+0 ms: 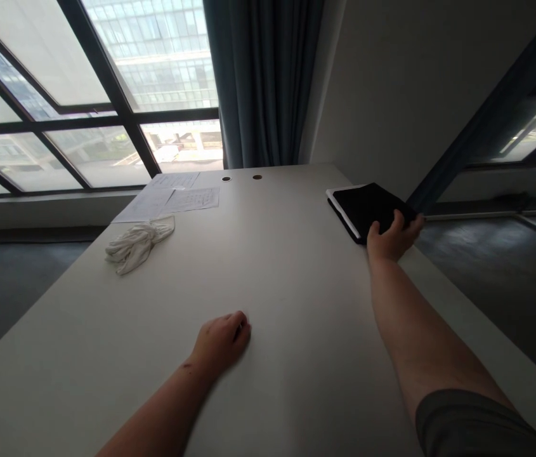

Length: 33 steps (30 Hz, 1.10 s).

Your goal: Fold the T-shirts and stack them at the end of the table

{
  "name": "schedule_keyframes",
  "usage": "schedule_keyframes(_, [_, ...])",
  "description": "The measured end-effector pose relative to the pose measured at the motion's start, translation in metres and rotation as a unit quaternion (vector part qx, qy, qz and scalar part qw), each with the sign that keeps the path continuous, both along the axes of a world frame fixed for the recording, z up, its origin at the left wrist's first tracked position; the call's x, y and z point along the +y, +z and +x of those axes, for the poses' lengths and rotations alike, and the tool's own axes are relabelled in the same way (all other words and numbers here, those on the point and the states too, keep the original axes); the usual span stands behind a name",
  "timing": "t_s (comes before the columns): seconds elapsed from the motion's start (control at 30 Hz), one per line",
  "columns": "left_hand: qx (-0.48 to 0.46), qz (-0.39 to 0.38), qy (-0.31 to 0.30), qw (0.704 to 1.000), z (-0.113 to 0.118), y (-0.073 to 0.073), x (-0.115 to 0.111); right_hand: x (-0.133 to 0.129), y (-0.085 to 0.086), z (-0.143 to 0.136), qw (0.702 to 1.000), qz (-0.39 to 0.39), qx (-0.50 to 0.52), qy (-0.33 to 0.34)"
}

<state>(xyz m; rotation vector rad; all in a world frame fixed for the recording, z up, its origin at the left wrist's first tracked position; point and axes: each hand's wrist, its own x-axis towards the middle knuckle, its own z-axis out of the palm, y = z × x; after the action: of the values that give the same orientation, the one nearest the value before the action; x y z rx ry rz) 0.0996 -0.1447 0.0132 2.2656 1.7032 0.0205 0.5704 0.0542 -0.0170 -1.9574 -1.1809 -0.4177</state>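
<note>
At the right side of the white table (pixel 277 273) lies a flat black-covered notebook (pixel 365 202), with a white layer showing along its left edge between dark covers. My right hand (pixel 394 236) is on its near right corner, thumb and fingers spread apart and bent over the cover. The fingertips at the far side are partly hidden. My left hand (pixel 224 336) rests on the tabletop near the middle, its fingers curled into a loose fist. Nothing shows in it. A crumpled white cloth (pixel 139 244), perhaps a pair of gloves, lies farther off to the left.
Several printed paper sheets (pixel 167 198) lie at the table's far left corner. Two round cable holes (pixel 257 177) are near the far edge. Beyond stand a blue curtain (pixel 262 82), large windows (pixel 172 63) and a grey wall (pixel 391 82). Floor shows on both sides.
</note>
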Motion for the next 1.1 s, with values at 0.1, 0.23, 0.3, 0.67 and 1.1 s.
schedule_keyframes(0.1, [-0.011,0.002,-0.001,1.0,-0.001,0.0,-0.001,-0.002,-0.002,-0.012,0.997,-0.075,0.034,-0.002])
schedule_keyframes(0.23, [-0.035,0.006,-0.007,0.999,-0.003,-0.001,-0.005,-0.006,-0.012,-0.023,0.987,-0.154,0.053,0.019])
schedule_keyframes(0.3, [-0.047,0.003,-0.021,0.999,-0.007,-0.002,-0.002,-0.014,-0.017,-0.03,0.985,-0.164,0.039,0.035])
schedule_keyframes(0.67, [-0.012,0.266,0.279,0.923,-0.167,-0.015,0.137,-0.122,-0.033,-0.131,0.931,-0.21,-0.158,0.253])
schedule_keyframes(1.1, [-0.029,0.129,0.355,0.926,-0.235,-0.018,0.178,-0.198,-0.025,-0.227,0.887,-0.253,-0.076,0.38])
